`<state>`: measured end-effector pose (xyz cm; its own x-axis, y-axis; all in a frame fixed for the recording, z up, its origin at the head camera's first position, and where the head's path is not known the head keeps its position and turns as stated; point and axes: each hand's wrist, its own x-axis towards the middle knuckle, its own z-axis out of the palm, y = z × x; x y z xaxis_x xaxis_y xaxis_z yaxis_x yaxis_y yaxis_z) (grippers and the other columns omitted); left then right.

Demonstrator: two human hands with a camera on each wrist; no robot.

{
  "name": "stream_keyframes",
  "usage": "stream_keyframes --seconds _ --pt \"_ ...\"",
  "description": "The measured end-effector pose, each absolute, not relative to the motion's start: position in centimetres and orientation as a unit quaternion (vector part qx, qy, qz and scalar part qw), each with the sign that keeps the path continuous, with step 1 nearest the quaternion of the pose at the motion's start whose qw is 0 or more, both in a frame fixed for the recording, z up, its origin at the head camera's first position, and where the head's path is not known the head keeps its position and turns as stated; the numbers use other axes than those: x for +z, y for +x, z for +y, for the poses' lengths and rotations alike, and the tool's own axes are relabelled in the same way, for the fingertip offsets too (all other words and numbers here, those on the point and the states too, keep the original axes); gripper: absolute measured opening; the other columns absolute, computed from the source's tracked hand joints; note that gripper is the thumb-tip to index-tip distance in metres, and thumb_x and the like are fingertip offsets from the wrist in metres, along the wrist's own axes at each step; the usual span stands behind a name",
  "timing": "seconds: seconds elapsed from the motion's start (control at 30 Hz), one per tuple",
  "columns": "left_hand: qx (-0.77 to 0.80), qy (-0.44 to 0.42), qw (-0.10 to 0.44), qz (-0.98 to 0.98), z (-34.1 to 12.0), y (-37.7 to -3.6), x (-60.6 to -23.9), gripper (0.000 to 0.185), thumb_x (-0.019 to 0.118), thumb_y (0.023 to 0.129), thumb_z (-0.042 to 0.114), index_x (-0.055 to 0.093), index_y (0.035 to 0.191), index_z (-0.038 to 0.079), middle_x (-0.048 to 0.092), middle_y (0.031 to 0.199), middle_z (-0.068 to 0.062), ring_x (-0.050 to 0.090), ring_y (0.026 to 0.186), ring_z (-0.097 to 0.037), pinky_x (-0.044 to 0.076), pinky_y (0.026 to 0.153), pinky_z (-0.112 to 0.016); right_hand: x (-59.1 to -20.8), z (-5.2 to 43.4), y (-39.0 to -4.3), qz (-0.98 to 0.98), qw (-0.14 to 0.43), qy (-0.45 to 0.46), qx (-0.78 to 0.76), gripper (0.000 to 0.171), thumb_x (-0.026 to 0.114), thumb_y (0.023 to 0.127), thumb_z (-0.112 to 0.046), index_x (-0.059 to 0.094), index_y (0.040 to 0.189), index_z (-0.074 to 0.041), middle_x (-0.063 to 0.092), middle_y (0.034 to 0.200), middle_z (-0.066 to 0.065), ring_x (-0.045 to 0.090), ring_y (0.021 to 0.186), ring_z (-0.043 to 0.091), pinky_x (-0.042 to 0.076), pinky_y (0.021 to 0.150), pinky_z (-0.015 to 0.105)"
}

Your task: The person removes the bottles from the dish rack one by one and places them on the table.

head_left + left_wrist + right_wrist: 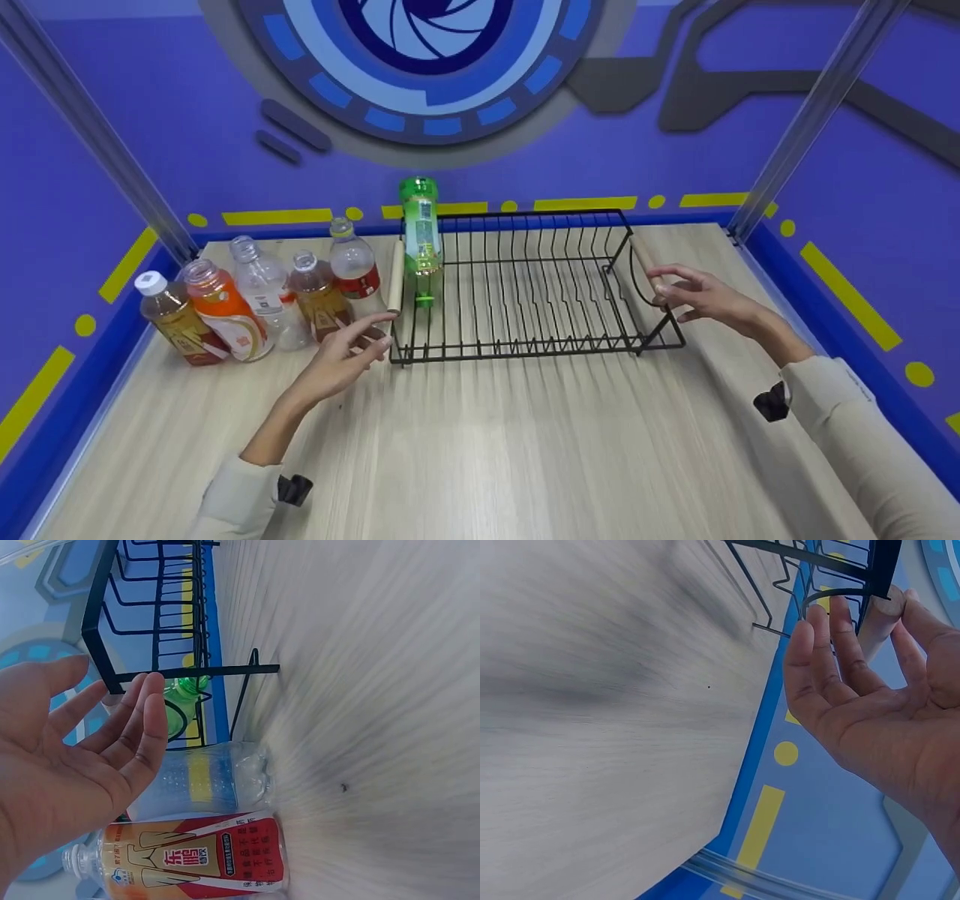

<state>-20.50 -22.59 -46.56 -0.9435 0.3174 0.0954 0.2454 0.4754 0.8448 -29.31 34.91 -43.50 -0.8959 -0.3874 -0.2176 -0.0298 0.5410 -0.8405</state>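
In the head view a black wire dish rack [525, 356] with wooden side handles stands on the table. A green plastic bottle [421, 225] lies at its left end, cap toward the front. My left hand [337, 364] is at the rack's front left corner, fingers loosely bent and fingertips near the left handle [396, 277]. It holds nothing in the left wrist view. My right hand [701, 296] is at the right handle [877, 622], thumb tip against the handle's end and the other fingers loosely extended below the rim.
Left of the rack stand several bottles: a white-capped one [180, 322], an orange-labelled one [229, 311], a clear one [270, 292], an amber-labelled one [322, 296] and a red-labelled one [356, 270]. Blue-purple panels [150, 112] surround the wooden table [480, 450].
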Motion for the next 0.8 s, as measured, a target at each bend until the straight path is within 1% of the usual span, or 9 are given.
stream_keyframes --seconds 0.1,0.23,0.33,0.47,0.53,0.6,0.7,0.77,0.8 --pt "0.486 0.171 0.039 0.856 -22.4 -20.7 -46.6 0.046 0.059 0.105 0.025 0.052 0.147 0.009 0.069 0.117 -0.022 0.069 0.098 -0.032 0.055 0.077 -0.026 -43.4 34.9 -29.2 0.858 0.192 -0.121 -0.46 0.053 0.051 0.108 -0.037 0.038 0.155 -0.015 0.062 0.138 0.017 0.064 0.115 0.01 0.054 0.095 0.042" --pt "0.48 0.178 0.035 0.859 -22.1 -21.3 -46.6 0.045 0.061 0.104 0.028 0.055 0.144 0.01 0.071 0.114 -0.017 0.069 0.096 -0.025 0.054 0.077 -0.026 -43.3 35.0 -29.2 0.86 0.188 -0.119 -0.458 0.054 0.051 0.108 -0.037 0.038 0.155 -0.014 0.061 0.14 0.019 0.064 0.115 0.009 0.054 0.095 0.041" --pt "0.478 0.172 0.035 0.861 -22.1 -21.6 -46.6 0.042 0.064 0.102 0.028 0.059 0.141 0.013 0.072 0.111 -0.014 0.069 0.095 -0.022 0.053 0.077 -0.026 -43.4 34.9 -29.2 0.862 0.186 -0.121 -0.456 0.053 0.051 0.108 -0.037 0.039 0.154 -0.015 0.062 0.139 0.019 0.064 0.115 0.009 0.054 0.094 0.041" --pt "0.484 0.163 0.046 0.859 -22.1 -21.7 -46.6 0.041 0.065 0.101 0.028 0.059 0.14 0.014 0.072 0.109 -0.014 0.069 0.097 -0.031 0.053 0.076 -0.027 -43.0 34.6 -29.2 0.869 0.183 -0.125 -0.442 0.052 0.051 0.108 -0.037 0.041 0.153 -0.015 0.063 0.135 0.021 0.065 0.113 0.013 0.054 0.091 0.039" --pt "0.487 0.159 0.051 0.857 -22.1 -21.6 -46.6 0.042 0.065 0.101 0.028 0.059 0.14 0.014 0.072 0.11 -0.015 0.068 0.098 -0.034 0.053 0.076 -0.028 -42.5 34.3 -29.2 0.882 0.173 -0.138 -0.416 0.049 0.052 0.108 -0.034 0.044 0.151 -0.012 0.064 0.133 0.023 0.066 0.112 0.018 0.054 0.088 0.039" --pt "0.492 0.154 0.055 0.855 -22.1 -21.5 -46.6 0.042 0.065 0.101 0.028 0.059 0.141 0.014 0.072 0.11 -0.015 0.068 0.098 -0.035 0.053 0.075 -0.03 -41.7 33.8 -29.4 0.899 0.154 -0.167 -0.374 0.045 0.055 0.107 -0.026 0.048 0.147 -0.006 0.064 0.13 0.026 0.067 0.111 0.027 0.055 0.086 0.041" --pt "0.498 0.141 0.057 0.854 -22.1 -21.4 -46.5 0.043 0.067 0.1 0.027 0.059 0.14 0.014 0.071 0.11 -0.015 0.067 0.095 -0.031 0.054 0.075 -0.031 -40.1 32.3 -30.0 0.923 0.109 -0.219 -0.298 0.04 0.061 0.103 -0.014 0.056 0.138 0.005 0.064 0.126 0.03 0.065 0.111 0.039 0.054 0.091 0.052" --pt "0.505 0.134 0.061 0.851 -22.0 -21.4 -46.5 0.044 0.068 0.1 0.026 0.059 0.141 0.014 0.071 0.11 -0.015 0.066 0.093 -0.028 0.055 0.074 -0.031 -39.0 30.8 -30.6 0.935 0.081 -0.239 -0.251 0.037 0.064 0.1 -0.011 0.059 0.13 0.01 0.064 0.122 0.033 0.062 0.111 0.046 0.051 0.096 0.059" --pt "0.507 0.131 0.064 0.85 -21.9 -21.3 -46.5 0.044 0.068 0.1 0.026 0.059 0.141 0.014 0.071 0.11 -0.016 0.066 0.093 -0.028 0.055 0.074 -0.031 -38.4 30.0 -30.8 0.94 0.073 -0.238 -0.232 0.037 0.064 0.099 -0.011 0.06 0.129 0.01 0.063 0.122 0.034 0.061 0.113 0.048 0.049 0.098 0.061"
